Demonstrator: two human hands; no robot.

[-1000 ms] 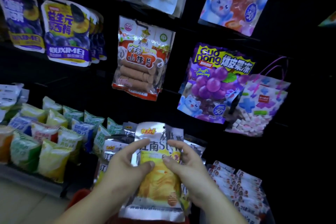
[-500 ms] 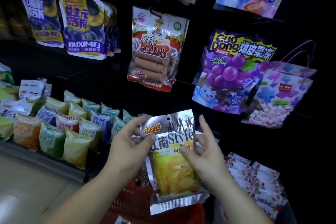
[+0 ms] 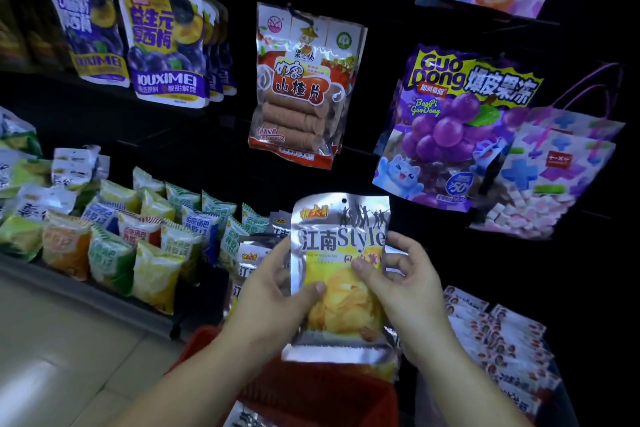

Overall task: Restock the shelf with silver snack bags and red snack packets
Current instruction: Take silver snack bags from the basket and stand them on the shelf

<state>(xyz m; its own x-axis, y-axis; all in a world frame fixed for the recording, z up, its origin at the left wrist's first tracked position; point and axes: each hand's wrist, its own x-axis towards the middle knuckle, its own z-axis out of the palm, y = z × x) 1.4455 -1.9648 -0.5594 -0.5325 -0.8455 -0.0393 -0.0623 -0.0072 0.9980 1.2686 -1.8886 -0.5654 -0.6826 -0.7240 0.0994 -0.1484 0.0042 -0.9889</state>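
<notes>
Silver snack bags (image 3: pixel 246 255) stand on a dark store shelf (image 3: pixel 104 303); rows of green, yellow and orange packs (image 3: pixel 110 253) stand to their left, red snack packets (image 3: pixel 498 340) to their right.

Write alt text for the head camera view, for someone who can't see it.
A person's left hand and right hand grip a silver foil snack bag printed with yellow chips, held upright before dark store shelving. Matching silver bags stand behind it, and a red plastic basket sits below.

Silver snack bag (image 3: pixel 341 218), yellow panel; red basket (image 3: pixel 322 392).
</notes>
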